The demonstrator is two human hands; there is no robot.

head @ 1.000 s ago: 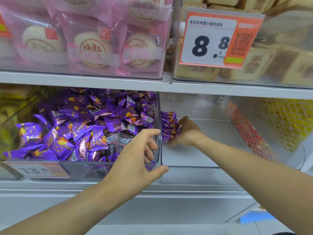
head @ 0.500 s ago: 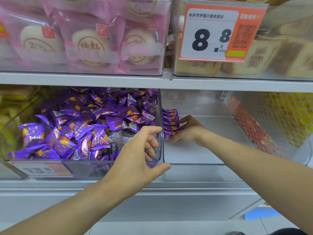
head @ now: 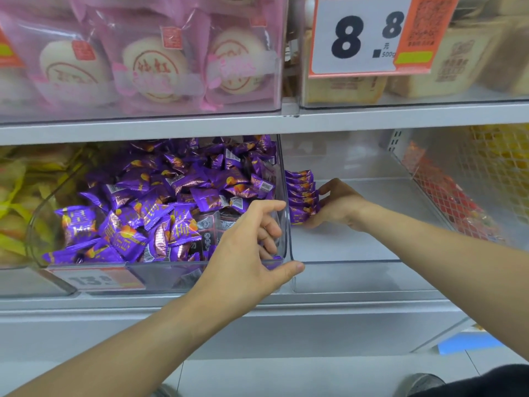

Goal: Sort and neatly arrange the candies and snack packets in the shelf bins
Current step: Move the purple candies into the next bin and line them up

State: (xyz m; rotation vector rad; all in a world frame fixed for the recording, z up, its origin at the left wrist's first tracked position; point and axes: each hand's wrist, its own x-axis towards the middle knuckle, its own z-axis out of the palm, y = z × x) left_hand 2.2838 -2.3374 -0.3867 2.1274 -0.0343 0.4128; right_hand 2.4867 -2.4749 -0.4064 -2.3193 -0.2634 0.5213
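A clear bin (head: 282, 179) on the lower shelf is heaped with loose purple candy packets (head: 160, 202). My left hand (head: 252, 253) grips that bin's front right corner, fingers curled inside the rim and thumb outside. In the neighbouring clear bin (head: 357, 277) a short row of purple candy packets (head: 302, 196) stands on edge against the left wall. My right hand (head: 336, 204) holds this row from the right side, with fingers curled round its ends.
Pink wrapped pastries (head: 154, 64) and boxed cakes behind an 8.8 price tag (head: 363, 35) fill the upper shelf. Yellow packets (head: 17, 202) sit in the bin at far left. A mesh basket (head: 469, 193) with red and yellow packets stands at right.
The camera has come closer and tilted slightly. Both hands stay where they were, the right one still at the standing row.
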